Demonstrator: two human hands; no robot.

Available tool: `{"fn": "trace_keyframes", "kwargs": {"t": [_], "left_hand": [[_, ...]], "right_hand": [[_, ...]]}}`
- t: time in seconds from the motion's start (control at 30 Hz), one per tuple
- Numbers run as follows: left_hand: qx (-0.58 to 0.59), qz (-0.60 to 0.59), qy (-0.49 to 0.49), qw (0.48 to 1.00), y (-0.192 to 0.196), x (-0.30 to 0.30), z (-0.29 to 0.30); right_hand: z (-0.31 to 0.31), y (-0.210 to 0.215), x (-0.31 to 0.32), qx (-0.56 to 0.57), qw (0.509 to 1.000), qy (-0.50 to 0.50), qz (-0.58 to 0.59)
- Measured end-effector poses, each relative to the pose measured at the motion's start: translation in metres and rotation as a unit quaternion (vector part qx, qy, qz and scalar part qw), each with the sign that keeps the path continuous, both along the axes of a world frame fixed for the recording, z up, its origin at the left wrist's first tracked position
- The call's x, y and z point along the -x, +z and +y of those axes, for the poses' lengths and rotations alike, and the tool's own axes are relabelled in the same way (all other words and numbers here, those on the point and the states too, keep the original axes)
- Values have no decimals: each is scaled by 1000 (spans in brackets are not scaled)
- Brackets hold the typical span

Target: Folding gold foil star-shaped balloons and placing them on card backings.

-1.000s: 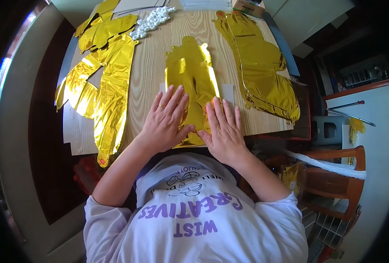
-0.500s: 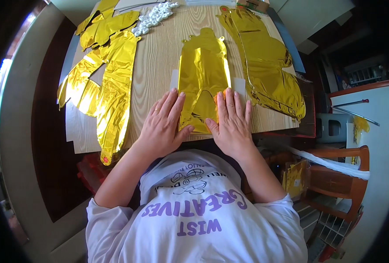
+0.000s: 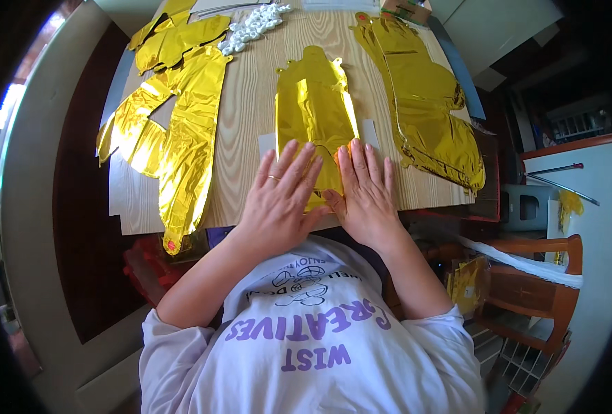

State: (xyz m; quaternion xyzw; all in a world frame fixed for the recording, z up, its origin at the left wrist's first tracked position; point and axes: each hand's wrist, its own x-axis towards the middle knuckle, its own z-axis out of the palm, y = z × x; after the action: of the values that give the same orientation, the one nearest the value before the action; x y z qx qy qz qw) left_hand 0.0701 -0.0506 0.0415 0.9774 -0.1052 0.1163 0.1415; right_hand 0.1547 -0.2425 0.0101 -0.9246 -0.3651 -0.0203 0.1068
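Note:
A folded gold foil balloon (image 3: 311, 103) lies flat in the middle of the wooden table, its rounded tab pointing away from me. My left hand (image 3: 282, 193), a ring on one finger, lies with fingers spread over the balloon's near left part. On its near right edge rests my right hand (image 3: 366, 190), fingers stretched out flat. A bit of orange (image 3: 336, 159) shows beside the right fingers. Pale card (image 3: 370, 132) sticks out from under the balloon on both sides. Neither hand grips anything. The balloon's near end is partly hidden by my hands.
More flat gold foil balloons lie at the left (image 3: 194, 131) and right (image 3: 426, 96) of the table (image 3: 247, 138). A bunch of white tied pieces (image 3: 254, 29) sits at the back. A wooden chair (image 3: 527, 293) with a white strand over it stands at the right.
My left hand has moved right, from the balloon's left edge onto its near part. The right hand stays nearly in place. The view has shifted slightly.

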Motion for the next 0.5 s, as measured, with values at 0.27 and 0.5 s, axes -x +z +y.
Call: {"fn": "trace_keyframes", "kwargs": {"t": [0.27,0.5], "left_hand": [[-10,44,-33,998,-21,5,-3],[8,67,-74,995,-18,33,-14]], "right_hand": [[-46,26,13,-269,959,-90,24],[-79,1,62,-488,709,-265,435]]}}
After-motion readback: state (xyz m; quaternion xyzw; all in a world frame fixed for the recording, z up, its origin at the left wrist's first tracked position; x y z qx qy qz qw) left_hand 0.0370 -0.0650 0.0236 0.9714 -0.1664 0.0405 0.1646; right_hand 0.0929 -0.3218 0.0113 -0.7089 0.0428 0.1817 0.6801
